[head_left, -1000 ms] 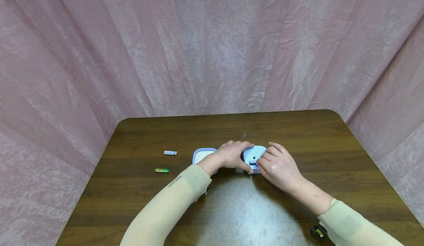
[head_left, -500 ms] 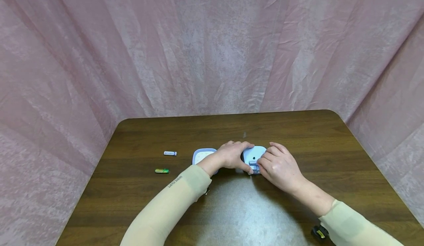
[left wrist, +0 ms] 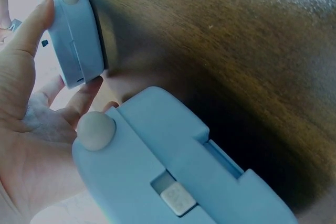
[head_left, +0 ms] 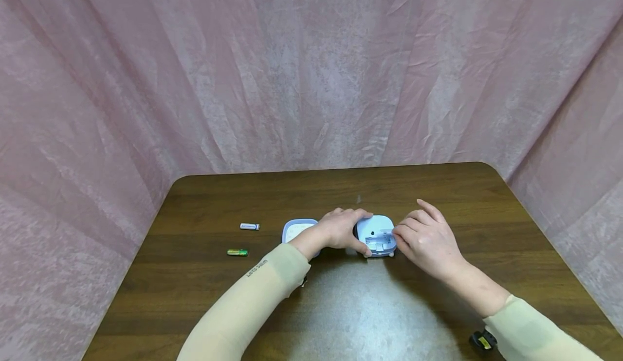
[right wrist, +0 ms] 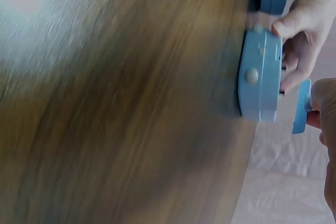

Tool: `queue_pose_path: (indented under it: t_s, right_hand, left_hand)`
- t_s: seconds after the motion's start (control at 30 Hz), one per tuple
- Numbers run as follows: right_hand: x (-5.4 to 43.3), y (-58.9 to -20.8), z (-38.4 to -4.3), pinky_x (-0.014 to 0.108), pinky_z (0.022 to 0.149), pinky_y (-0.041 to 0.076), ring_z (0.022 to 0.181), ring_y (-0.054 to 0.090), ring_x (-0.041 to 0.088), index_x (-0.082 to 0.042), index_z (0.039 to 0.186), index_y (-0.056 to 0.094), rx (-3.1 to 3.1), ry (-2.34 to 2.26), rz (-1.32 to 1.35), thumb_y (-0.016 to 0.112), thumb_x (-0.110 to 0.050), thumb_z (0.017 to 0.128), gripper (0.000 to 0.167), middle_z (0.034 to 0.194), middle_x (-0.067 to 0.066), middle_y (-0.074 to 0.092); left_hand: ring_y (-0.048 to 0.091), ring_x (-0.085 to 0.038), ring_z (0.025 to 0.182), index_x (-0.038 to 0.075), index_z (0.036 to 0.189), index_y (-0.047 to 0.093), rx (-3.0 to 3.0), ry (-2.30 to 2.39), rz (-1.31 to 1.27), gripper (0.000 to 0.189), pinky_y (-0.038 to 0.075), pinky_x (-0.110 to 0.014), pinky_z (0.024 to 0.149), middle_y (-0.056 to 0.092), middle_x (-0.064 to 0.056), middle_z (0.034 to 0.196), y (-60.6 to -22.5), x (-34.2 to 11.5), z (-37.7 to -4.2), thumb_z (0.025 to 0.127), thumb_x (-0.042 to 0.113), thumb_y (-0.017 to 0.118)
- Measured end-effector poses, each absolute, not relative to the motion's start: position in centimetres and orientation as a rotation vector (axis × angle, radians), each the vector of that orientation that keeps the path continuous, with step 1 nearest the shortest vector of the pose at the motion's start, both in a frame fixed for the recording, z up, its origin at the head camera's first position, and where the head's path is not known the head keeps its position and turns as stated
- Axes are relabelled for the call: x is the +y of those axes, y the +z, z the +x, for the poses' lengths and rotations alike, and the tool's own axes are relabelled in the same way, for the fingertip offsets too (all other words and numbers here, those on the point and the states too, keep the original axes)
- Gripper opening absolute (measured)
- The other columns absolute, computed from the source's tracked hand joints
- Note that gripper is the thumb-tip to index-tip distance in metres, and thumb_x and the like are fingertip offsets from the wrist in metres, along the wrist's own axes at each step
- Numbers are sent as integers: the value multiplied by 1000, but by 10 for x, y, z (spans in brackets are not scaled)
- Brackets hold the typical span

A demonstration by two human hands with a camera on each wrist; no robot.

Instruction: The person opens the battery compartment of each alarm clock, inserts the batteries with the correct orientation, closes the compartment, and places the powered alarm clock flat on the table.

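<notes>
– Nearest us, what does the left sleeve (head_left: 258, 266) say?
– Small dark letters, probably "Let's Slim".
– And past it, the hands?
– The right hand (head_left: 429, 242) has a narrow pinch on a light-blue cover (right wrist: 302, 108), apart from the light-blue device (head_left: 383, 224). The left hand (head_left: 340, 227) grips that device's left side, thumb and fingers set wide. It sits on the table (head_left: 311, 188), its compartment (head_left: 378, 242) uncovered.
– Which step, then?
– Taking the cover off, I'd judge. The next move seems to call for putting it aside with the device kept steady.
– Beyond that?
– A second device (head_left: 297, 230), partly hidden by the left forearm, its face marks too small to read. Farther off, a green battery (head_left: 237, 252) and a white battery (head_left: 250, 226); neither label is legible.
</notes>
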State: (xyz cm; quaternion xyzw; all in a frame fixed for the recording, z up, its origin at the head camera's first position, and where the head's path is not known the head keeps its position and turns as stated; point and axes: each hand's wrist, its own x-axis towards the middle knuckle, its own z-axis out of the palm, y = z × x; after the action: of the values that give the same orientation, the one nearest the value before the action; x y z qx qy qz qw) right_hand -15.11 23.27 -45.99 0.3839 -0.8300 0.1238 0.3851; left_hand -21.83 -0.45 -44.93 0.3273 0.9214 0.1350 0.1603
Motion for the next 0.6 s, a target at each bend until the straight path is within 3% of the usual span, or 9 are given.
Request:
queue_pose_path:
  t_s: [0.23, 0.6]
  right_hand:
    - [257, -462, -155, 62, 111, 33, 82, 64, 32, -8, 79, 76, -2121, 312, 896, 58, -11, 86, 19, 76, 3, 72]
    - [279, -468, -158, 62, 112, 31, 90, 66, 37, -5, 81, 75, -2148, 271, 828, 56, -13, 89, 22, 77, 5, 72]
  left_hand:
    - [52, -23, 121, 30, 154, 45, 2630, 393, 935, 92, 42, -39, 101, 53, 3, 149, -448, -5, -217, 77, 62, 83]
    - [52, -24, 123, 29, 155, 44, 2633, 387, 937, 91, 42, -39, 102, 53, 2, 150, -449, -5, -218, 79, 61, 83]
